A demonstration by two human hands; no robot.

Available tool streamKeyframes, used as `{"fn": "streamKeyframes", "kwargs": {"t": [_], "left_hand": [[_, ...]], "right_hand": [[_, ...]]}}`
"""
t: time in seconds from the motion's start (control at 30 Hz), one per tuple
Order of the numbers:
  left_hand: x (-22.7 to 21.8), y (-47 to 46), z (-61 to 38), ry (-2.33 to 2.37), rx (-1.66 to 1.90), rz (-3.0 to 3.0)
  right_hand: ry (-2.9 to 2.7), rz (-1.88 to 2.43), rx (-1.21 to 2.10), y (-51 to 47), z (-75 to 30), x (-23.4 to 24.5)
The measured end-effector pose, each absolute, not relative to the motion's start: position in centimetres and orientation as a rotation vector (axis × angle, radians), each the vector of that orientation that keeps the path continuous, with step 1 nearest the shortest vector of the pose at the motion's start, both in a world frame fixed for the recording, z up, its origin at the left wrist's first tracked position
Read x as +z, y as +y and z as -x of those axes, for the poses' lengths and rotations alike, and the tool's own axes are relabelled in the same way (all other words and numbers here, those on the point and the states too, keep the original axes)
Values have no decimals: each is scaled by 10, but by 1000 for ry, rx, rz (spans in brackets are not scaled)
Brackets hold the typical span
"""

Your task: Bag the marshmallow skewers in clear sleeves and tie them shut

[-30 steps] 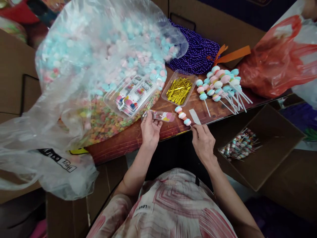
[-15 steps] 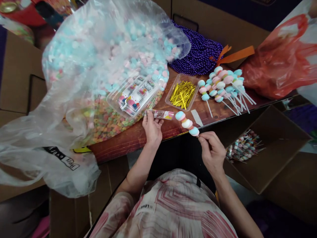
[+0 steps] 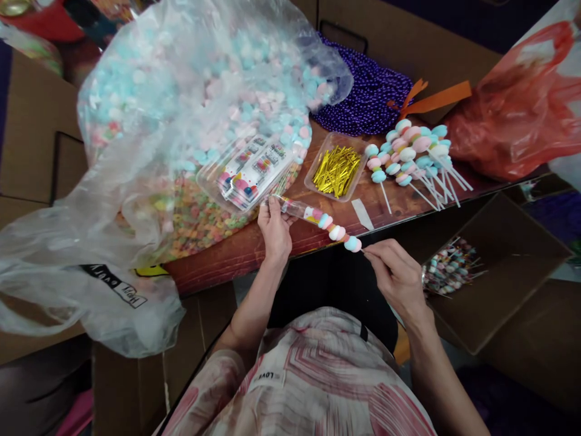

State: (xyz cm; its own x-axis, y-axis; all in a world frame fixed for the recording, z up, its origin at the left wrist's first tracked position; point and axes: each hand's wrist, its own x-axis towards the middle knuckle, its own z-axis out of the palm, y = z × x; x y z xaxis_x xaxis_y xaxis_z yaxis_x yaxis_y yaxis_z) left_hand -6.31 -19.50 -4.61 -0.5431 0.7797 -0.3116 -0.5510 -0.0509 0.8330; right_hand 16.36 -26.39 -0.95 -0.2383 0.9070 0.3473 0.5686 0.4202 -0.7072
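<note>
My left hand [image 3: 273,229] pinches a small clear printed sleeve [image 3: 297,209] at the wooden table's front edge. My right hand [image 3: 394,274] holds the stick of a candy skewer [image 3: 338,232] with pastel blue, pink and white sweets. The skewer's top sweet sits at the sleeve's open mouth. Just behind the left hand lies a stack of the same printed sleeves [image 3: 247,172]. A clear tray of gold twist ties [image 3: 336,169] stands beyond the skewer.
A large clear bag of pastel sweets [image 3: 181,109] fills the table's left. Bare skewers [image 3: 411,154] lie at the right, with purple beads [image 3: 367,97] and a red bag [image 3: 512,115] behind. A cardboard box [image 3: 494,272] at my right holds wrapped skewers.
My right hand lifted the skewer off the table and brought it left, so its tip now meets the sleeve. The left hand has tilted the sleeve toward it.
</note>
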Motion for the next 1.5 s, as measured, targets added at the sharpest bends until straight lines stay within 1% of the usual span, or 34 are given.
{"fn": "streamKeyframes", "kwargs": {"t": [0.5,0.8,1.07,1.13,1.2,1.3,1.5], "left_hand": [[-56,-196,67,1294,1760,-509],[-52,-196,65,1304,1721,-419],[-54,-196,62,1339,1752,-337],[-54,-196,59,1343,1749,-323],[-54,-196,56,1341,1757,-321],[-55,-199,50,1322,1808,-360],[-57,-208,47,1472,1849,-593]], "right_hand": [[-1931,1285,468,-265,-165,-7],[-1892,1314,549,-267,-165,-10],[-1642,1414,553,-273,-162,-18],[-1493,1440,658,-276,-157,-22],[-1306,1424,869,-280,-149,-25],[-1077,1287,1191,-279,-133,-25],[-923,1131,1461,-259,-103,-10]]}}
